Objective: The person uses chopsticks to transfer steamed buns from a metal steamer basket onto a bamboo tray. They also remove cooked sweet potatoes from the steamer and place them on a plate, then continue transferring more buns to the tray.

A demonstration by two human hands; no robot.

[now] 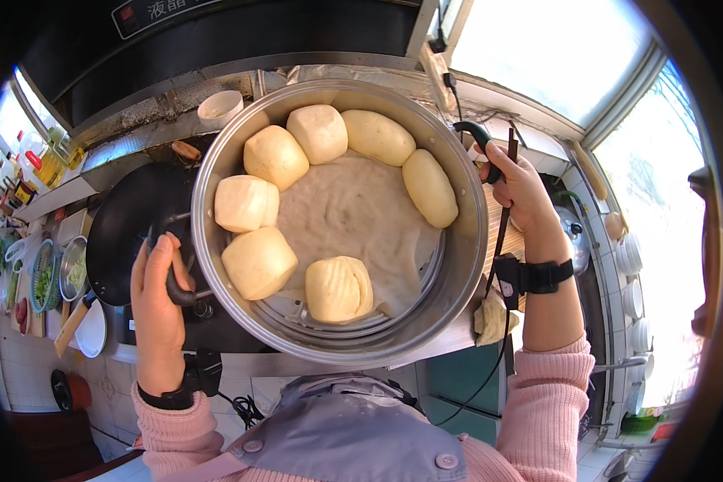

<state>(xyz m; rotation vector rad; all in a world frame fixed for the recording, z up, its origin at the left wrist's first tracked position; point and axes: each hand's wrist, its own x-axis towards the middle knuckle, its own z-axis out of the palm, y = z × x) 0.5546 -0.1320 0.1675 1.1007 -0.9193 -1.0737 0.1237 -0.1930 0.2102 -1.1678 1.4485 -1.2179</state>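
Observation:
Both of my hands hold a metal steamer pot (467,259) by its black side handles. My left hand (159,295) is closed on the left handle (179,292). The right handle (476,134) is in the grip of my right hand (521,187), along with dark chopsticks (506,220). Inside, a wrinkled beige steamer cloth (355,217) covers much of the slotted base. Several square-cut steamed buns (259,263) sit along the left and back wall. A ridged roll (338,289) lies near the front. Two smooth oval pieces (429,188), peeled potatoes or buns, rest at the back right.
A black wok (132,235) stands left of the pot, near a wooden-handled tool (75,322) and a white plate (91,328). Behind are a white bowl (220,108) and a range hood (235,36). A crumpled cloth (493,319) lies right, by a hanging black cable (501,355).

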